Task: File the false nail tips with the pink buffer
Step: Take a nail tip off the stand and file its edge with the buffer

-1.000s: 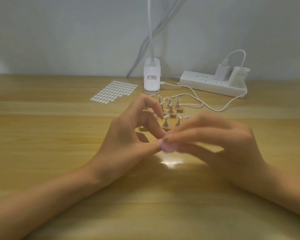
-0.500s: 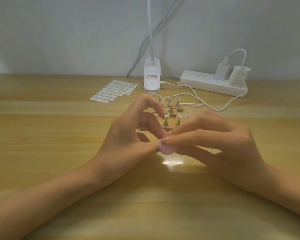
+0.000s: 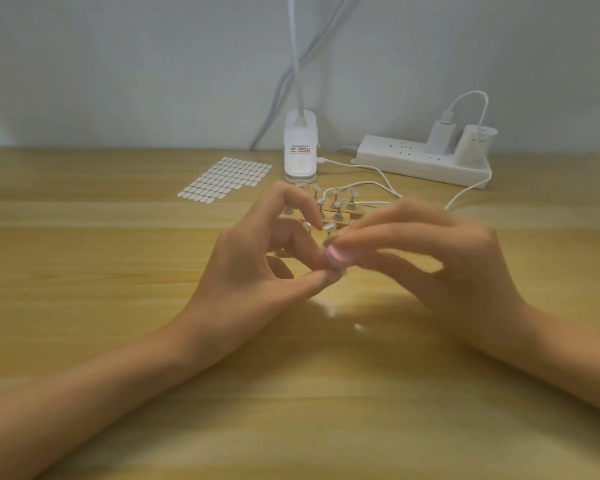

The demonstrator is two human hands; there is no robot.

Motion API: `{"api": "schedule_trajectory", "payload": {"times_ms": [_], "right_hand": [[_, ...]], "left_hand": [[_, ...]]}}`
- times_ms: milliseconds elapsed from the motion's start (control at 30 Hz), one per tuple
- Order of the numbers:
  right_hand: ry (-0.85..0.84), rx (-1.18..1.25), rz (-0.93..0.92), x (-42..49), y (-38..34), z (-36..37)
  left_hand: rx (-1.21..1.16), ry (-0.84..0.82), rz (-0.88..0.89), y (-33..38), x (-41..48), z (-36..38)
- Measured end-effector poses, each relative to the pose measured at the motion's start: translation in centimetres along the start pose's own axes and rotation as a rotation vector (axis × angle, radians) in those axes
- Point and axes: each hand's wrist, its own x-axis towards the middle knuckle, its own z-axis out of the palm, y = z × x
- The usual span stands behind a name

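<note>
Right hand pinches the pink buffer at its fingertips, blurred. Left hand: thumb and a finger close in just under the buffer's end; what they pinch can't be made out. One wooden table. One power strip, two plugs in it. One lamp base, label unreadable. One sticker sheet. Nail tips on stands just behind the hands, at least eight visible.

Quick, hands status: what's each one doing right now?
Left hand: thumb tip at the pink buffer; whether it pinches anything cannot be told.
Right hand: grips the pink buffer, though blurred.
</note>
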Motion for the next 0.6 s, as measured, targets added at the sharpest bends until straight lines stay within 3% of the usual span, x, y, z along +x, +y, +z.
{"api": "schedule_trajectory", "payload": {"times_ms": [133,267,600], "right_hand": [[-0.053,-0.014,-0.086,-0.32,-0.51,0.48],[0.037,-0.009,0.027,0.0,0.42,-0.25],[-0.011,-0.003,-0.028,-0.27,-0.09,0.1]], "left_hand": [[-0.037,-0.015,0.007,0.09,0.01,-0.02],[0.0,0.012,0.01,0.08,-0.04,0.0],[-0.003,0.013,0.035,0.25,-0.14,0.06]]}}
